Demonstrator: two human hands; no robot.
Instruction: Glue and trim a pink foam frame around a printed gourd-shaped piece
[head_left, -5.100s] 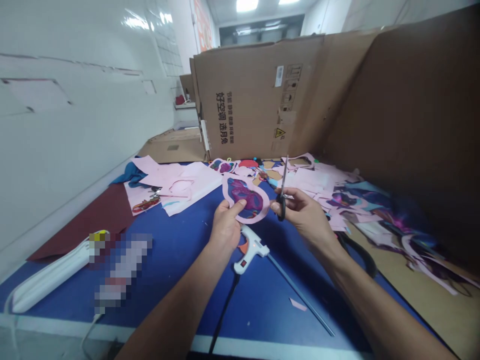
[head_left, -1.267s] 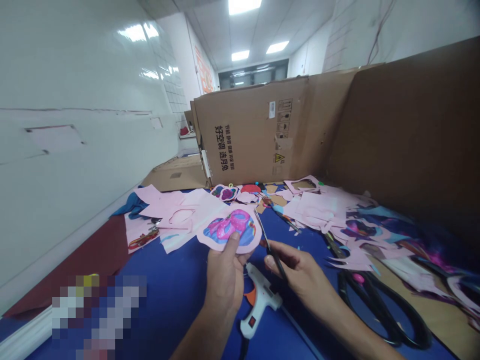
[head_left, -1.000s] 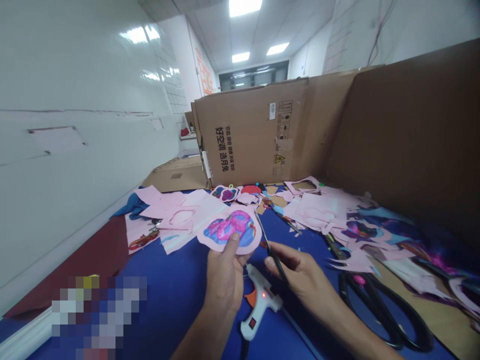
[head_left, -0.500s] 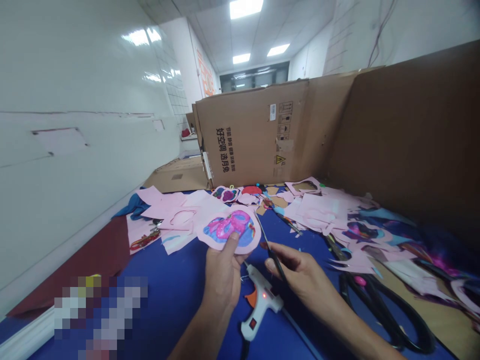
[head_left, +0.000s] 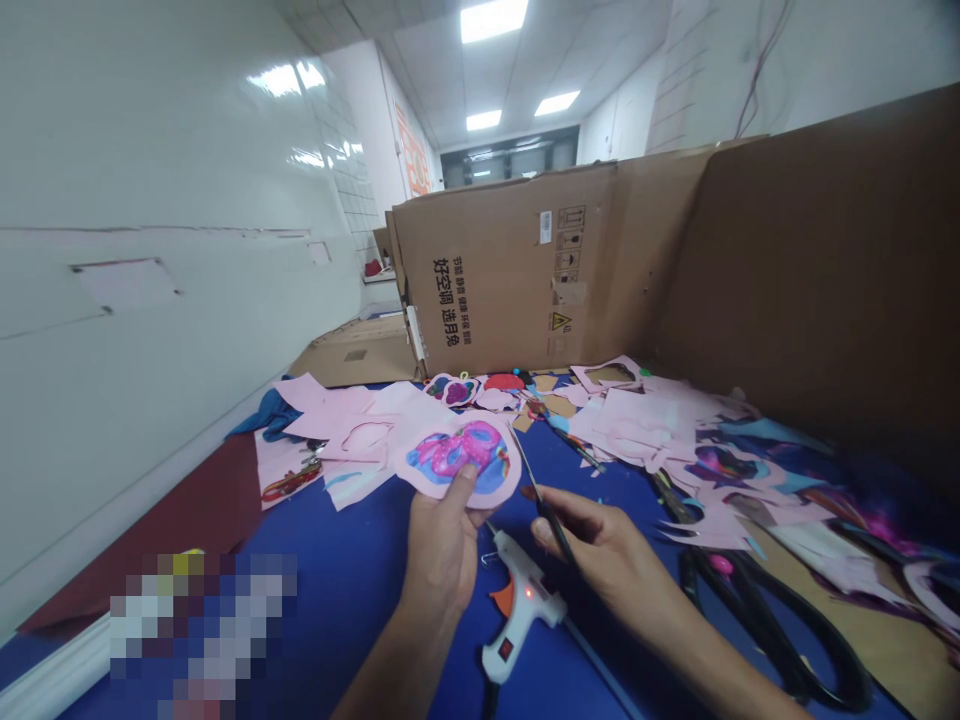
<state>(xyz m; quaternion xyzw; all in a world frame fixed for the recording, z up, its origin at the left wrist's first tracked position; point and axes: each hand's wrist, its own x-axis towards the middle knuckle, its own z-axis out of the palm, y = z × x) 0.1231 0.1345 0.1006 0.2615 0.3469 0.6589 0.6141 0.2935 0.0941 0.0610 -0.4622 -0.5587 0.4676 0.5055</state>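
Pinched between the thumb and fingers of my left hand [head_left: 442,550] is a rounded pink-bordered cutout [head_left: 431,480], with blue and dotted magenta patches on its face. My right hand [head_left: 592,540] is closed around a slim pointed tool [head_left: 551,520] with a black handle and thin metal end. Its exact kind is unclear. The tip stands beside the cutout's right edge; whether they touch cannot be told. Below and between my hands lies a white glue gun [head_left: 523,605] with an orange trigger and a lit red light.
Large black-handled scissors [head_left: 772,610] lie at right. Pink sheets and scraps [head_left: 637,425] spread across the back and right of the blue table [head_left: 330,590]. A cardboard box [head_left: 502,260] stands behind them. White sticks [head_left: 60,660] lie at lower left, beside a pixelated area.
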